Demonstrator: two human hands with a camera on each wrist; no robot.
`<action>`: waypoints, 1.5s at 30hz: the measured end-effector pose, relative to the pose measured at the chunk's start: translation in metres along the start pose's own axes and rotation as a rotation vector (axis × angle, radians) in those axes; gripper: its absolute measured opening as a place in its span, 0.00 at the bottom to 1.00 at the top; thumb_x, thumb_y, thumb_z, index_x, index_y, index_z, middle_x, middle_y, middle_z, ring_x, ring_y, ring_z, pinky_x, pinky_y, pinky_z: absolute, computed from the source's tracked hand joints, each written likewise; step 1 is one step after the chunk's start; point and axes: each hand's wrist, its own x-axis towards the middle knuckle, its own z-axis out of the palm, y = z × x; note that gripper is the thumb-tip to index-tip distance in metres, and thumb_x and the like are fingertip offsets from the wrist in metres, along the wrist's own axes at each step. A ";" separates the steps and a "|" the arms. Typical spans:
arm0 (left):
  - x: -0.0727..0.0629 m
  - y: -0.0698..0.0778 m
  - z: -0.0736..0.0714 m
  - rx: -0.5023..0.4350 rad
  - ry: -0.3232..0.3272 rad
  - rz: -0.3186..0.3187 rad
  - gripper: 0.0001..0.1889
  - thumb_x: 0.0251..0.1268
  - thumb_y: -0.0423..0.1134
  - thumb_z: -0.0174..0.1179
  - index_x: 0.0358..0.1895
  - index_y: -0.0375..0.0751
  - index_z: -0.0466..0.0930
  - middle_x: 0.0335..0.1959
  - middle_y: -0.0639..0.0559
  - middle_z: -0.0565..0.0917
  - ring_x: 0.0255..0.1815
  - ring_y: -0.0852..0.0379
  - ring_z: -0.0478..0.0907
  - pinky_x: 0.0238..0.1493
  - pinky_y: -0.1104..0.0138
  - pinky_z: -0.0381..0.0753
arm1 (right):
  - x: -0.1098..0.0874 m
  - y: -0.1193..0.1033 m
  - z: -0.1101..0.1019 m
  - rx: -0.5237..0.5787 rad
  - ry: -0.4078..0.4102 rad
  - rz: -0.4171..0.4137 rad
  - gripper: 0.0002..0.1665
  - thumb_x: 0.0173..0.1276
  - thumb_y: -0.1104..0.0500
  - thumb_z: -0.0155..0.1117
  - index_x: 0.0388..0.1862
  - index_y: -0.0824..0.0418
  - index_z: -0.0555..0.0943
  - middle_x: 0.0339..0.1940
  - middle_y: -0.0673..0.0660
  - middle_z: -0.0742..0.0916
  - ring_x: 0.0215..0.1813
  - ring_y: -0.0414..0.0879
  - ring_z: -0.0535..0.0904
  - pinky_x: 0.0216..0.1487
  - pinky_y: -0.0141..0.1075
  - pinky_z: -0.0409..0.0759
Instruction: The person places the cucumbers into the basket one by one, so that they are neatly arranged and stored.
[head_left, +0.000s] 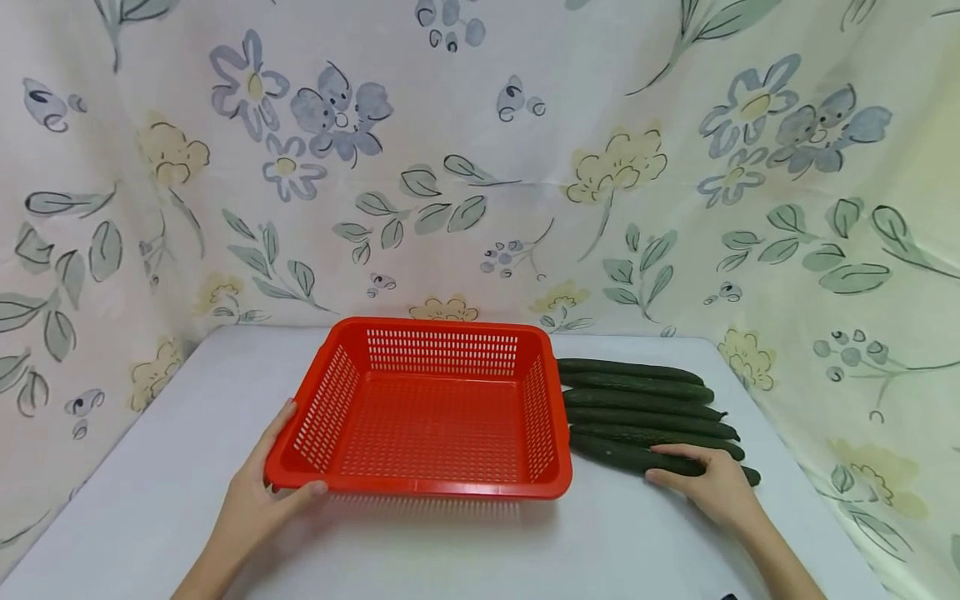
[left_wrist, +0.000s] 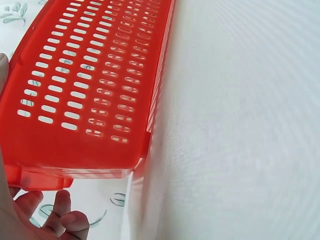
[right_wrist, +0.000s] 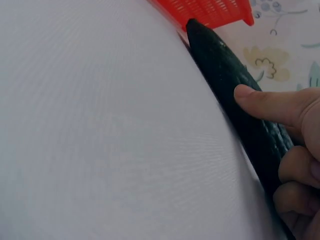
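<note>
A red plastic basket (head_left: pixel 420 487) with slotted walls stands on the white table, its floor bare. At its front-left corner my left hand (head_left: pixel 251 500) grips the rim, thumb along the front and fingers on the left side. The left wrist view shows the basket's slotted wall (left_wrist: pixel 75 90) and curled fingertips (left_wrist: pixel 62 202) just below the rim. To the right of the basket, several dark green cucumbers (head_left: pixel 637 398) lie side by side. My right hand (head_left: pixel 708 479) holds the nearest cucumber (right_wrist: pixel 225 75) toward its right end, between thumb and curled fingers.
White cloth covers the table (head_left: pixel 450 558), and the cucumbers' left ends lie close against the basket's right side. A flower-printed curtain (head_left: pixel 450 250) hangs behind the table and along both sides. A small dark object (head_left: pixel 729 597) shows at the bottom edge near the right forearm.
</note>
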 end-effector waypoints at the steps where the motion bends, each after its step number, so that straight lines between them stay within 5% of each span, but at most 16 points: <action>1: 0.001 0.001 0.000 0.001 -0.003 -0.005 0.59 0.60 0.43 0.79 0.87 0.71 0.46 0.86 0.49 0.59 0.69 0.75 0.67 0.52 0.79 0.76 | 0.000 0.001 0.001 0.001 0.012 -0.005 0.29 0.59 0.35 0.82 0.56 0.46 0.91 0.63 0.59 0.89 0.63 0.58 0.81 0.49 0.39 0.78; 5: 0.003 0.002 0.000 0.001 -0.019 -0.033 0.59 0.61 0.44 0.79 0.87 0.71 0.44 0.86 0.47 0.58 0.73 0.44 0.71 0.51 0.78 0.75 | 0.000 0.003 0.005 0.002 0.063 -0.030 0.28 0.57 0.36 0.83 0.53 0.46 0.92 0.60 0.58 0.90 0.65 0.63 0.82 0.55 0.49 0.80; 9: 0.003 0.002 -0.001 -0.001 -0.025 -0.036 0.59 0.62 0.44 0.78 0.87 0.70 0.44 0.86 0.45 0.58 0.73 0.37 0.70 0.51 0.79 0.75 | 0.000 0.003 0.008 0.017 0.089 -0.022 0.29 0.55 0.36 0.84 0.52 0.47 0.93 0.58 0.59 0.91 0.64 0.64 0.83 0.53 0.45 0.82; 11: 0.003 0.002 -0.001 -0.005 -0.025 -0.030 0.59 0.62 0.44 0.78 0.87 0.70 0.44 0.86 0.45 0.58 0.73 0.42 0.71 0.51 0.79 0.75 | 0.000 0.002 0.009 0.032 0.088 -0.009 0.28 0.56 0.36 0.84 0.52 0.47 0.93 0.58 0.59 0.91 0.64 0.63 0.83 0.51 0.40 0.81; 17: 0.003 0.002 0.000 -0.031 -0.015 -0.017 0.58 0.62 0.43 0.78 0.87 0.71 0.46 0.86 0.45 0.59 0.63 0.83 0.63 0.51 0.81 0.75 | -0.002 0.000 0.009 0.066 0.067 0.009 0.27 0.61 0.37 0.82 0.54 0.47 0.91 0.60 0.60 0.90 0.65 0.59 0.82 0.51 0.37 0.80; 19: 0.003 0.002 0.000 -0.033 -0.013 -0.014 0.58 0.62 0.42 0.78 0.87 0.71 0.46 0.86 0.45 0.59 0.62 0.87 0.60 0.51 0.82 0.75 | -0.002 -0.001 0.011 0.070 0.071 0.015 0.27 0.60 0.37 0.82 0.55 0.48 0.91 0.60 0.62 0.89 0.64 0.60 0.82 0.51 0.37 0.80; 33: 0.002 0.000 0.001 -0.036 -0.013 -0.035 0.57 0.63 0.42 0.77 0.87 0.71 0.46 0.86 0.44 0.59 0.60 0.86 0.63 0.50 0.80 0.77 | -0.001 -0.003 0.015 0.086 0.120 0.056 0.31 0.54 0.36 0.85 0.52 0.50 0.93 0.59 0.63 0.90 0.59 0.59 0.84 0.41 0.33 0.81; 42: 0.002 0.000 0.002 -0.036 -0.016 -0.048 0.57 0.63 0.42 0.77 0.87 0.69 0.46 0.86 0.45 0.59 0.60 0.87 0.60 0.49 0.79 0.77 | -0.001 -0.004 0.010 0.110 0.158 0.045 0.29 0.52 0.37 0.87 0.50 0.48 0.94 0.52 0.54 0.93 0.37 0.37 0.76 0.30 0.32 0.73; 45: 0.002 0.000 0.003 -0.038 -0.016 -0.049 0.57 0.63 0.42 0.77 0.87 0.69 0.46 0.86 0.45 0.59 0.61 0.85 0.62 0.49 0.80 0.77 | -0.002 -0.006 0.006 0.108 0.178 0.032 0.28 0.52 0.37 0.87 0.50 0.47 0.94 0.50 0.52 0.93 0.40 0.33 0.76 0.33 0.30 0.74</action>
